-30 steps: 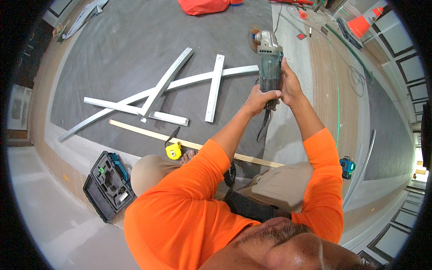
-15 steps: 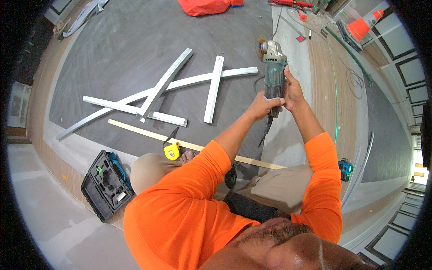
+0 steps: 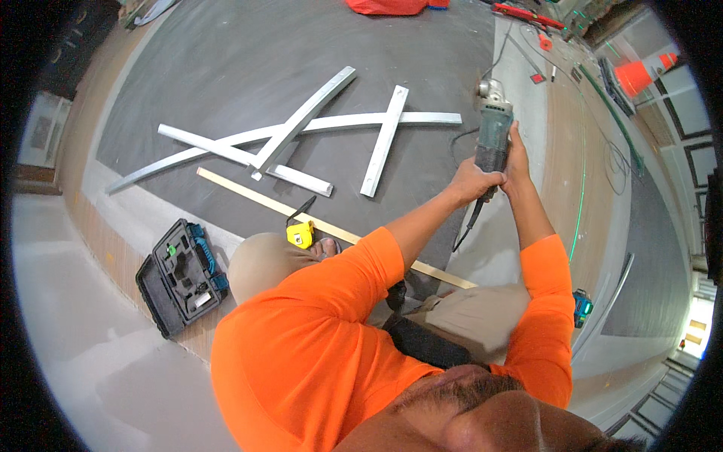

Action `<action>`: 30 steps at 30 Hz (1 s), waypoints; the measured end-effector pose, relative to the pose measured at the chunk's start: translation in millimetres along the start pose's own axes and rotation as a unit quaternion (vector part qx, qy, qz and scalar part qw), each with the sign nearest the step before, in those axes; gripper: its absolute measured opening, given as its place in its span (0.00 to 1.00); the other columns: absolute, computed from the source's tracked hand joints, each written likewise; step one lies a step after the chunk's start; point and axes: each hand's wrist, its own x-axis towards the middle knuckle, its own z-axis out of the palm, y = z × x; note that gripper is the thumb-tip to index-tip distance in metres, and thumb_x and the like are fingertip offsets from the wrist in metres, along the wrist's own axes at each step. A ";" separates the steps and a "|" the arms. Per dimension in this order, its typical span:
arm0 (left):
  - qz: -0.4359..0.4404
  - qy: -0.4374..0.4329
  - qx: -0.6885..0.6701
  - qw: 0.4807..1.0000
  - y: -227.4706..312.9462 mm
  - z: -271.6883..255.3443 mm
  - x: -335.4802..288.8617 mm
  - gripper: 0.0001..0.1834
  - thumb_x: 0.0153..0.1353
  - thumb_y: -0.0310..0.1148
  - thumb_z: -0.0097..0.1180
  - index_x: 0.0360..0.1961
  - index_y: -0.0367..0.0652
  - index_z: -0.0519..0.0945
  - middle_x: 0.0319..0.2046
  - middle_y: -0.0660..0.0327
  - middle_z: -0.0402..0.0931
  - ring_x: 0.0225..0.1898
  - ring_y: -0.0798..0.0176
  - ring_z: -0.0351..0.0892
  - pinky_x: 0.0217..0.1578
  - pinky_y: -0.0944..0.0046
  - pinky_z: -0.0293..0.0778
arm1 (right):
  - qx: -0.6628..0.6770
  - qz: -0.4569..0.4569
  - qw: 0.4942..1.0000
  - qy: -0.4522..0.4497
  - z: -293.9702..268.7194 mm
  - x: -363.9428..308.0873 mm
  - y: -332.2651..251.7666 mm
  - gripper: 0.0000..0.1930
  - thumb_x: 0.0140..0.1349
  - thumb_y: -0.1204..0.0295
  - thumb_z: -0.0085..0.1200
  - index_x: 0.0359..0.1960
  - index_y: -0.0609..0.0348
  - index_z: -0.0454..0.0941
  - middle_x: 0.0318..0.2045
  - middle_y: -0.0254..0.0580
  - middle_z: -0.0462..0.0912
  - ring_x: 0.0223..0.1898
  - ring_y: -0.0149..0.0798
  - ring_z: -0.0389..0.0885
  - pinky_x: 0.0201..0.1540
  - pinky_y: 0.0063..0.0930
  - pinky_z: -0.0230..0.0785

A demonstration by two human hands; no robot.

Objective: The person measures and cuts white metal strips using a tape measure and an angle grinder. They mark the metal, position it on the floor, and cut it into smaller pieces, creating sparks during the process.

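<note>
Out ahead of me, to the right, I hold a teal and black angle grinder with a silver gear head. My left hand is wrapped around its rear end, near the power cord. Along the right side of the body lies my right hand, its fingers closed against the housing. The grinder's disc shows almost edge-on, so its kind is hard to make out. Left of the grinder, several silver metal channels lie crossed on the dark floor. A yellow tape measure rests beside my foot.
A long thin wooden strip lies before my legs. An open black tool case is on the left, a teal laser level on the right. Farther off are an orange cone, a red bag and loose cords.
The view has shifted, so floor things appear farther right and slightly higher. The grinder, still in both my hands, appears slightly closer to me, and its disc shows less.
</note>
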 end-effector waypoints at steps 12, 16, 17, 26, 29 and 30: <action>0.102 0.091 0.279 0.951 -37.9 10.8 12.2 0.51 0.40 0.46 0.77 0.57 0.25 0.61 0.46 0.34 0.77 0.52 0.35 0.78 0.54 0.49 0.74 | -0.231 -0.068 0.951 0.195 12.0 -6.7 15.8 0.26 0.46 0.69 0.76 0.47 0.61 0.79 0.41 0.42 0.84 0.37 0.38 0.83 0.42 0.31 0.75; 0.166 -0.018 0.303 0.938 -40.2 -2.3 16.2 0.55 0.40 0.42 0.79 0.64 0.28 0.59 0.50 0.38 0.77 0.54 0.39 0.77 0.56 0.52 0.73 | -0.198 -0.063 0.967 0.150 -16.4 6.3 10.5 0.23 0.46 0.74 0.74 0.45 0.60 0.78 0.37 0.39 0.83 0.33 0.36 0.83 0.37 0.30 0.76; 0.169 -0.118 0.288 0.935 -28.2 -15.0 27.9 0.56 0.40 0.43 0.80 0.65 0.29 0.59 0.50 0.40 0.77 0.53 0.39 0.78 0.55 0.53 0.74 | -0.172 -0.095 0.969 0.148 -16.1 3.4 4.9 0.22 0.47 0.75 0.72 0.45 0.60 0.77 0.35 0.37 0.82 0.31 0.34 0.82 0.35 0.29 0.75; -0.030 0.115 0.682 0.722 12.1 -207.6 41.4 0.48 0.46 0.65 0.70 0.56 0.36 0.75 0.48 0.41 0.79 0.48 0.40 0.81 0.54 0.48 0.76 | -0.112 0.008 0.983 0.144 -36.2 -4.6 -25.4 0.18 0.51 0.72 0.70 0.42 0.63 0.76 0.32 0.39 0.81 0.30 0.38 0.84 0.35 0.33 0.76; -0.051 0.170 0.631 0.755 -25.2 -229.3 27.8 0.46 0.51 0.54 0.70 0.60 0.31 0.67 0.54 0.39 0.75 0.54 0.39 0.78 0.58 0.48 0.73 | -0.118 0.011 0.979 0.168 -22.1 -36.9 -45.4 0.18 0.53 0.69 0.69 0.42 0.65 0.78 0.32 0.41 0.82 0.31 0.42 0.85 0.36 0.36 0.78; -0.084 0.155 0.611 0.771 -42.7 -238.8 26.9 0.43 0.53 0.51 0.69 0.60 0.31 0.66 0.54 0.39 0.74 0.55 0.39 0.77 0.58 0.47 0.73 | -0.121 0.022 0.978 0.170 -16.9 -43.8 -49.7 0.19 0.53 0.69 0.69 0.43 0.65 0.78 0.33 0.41 0.82 0.32 0.43 0.85 0.37 0.37 0.78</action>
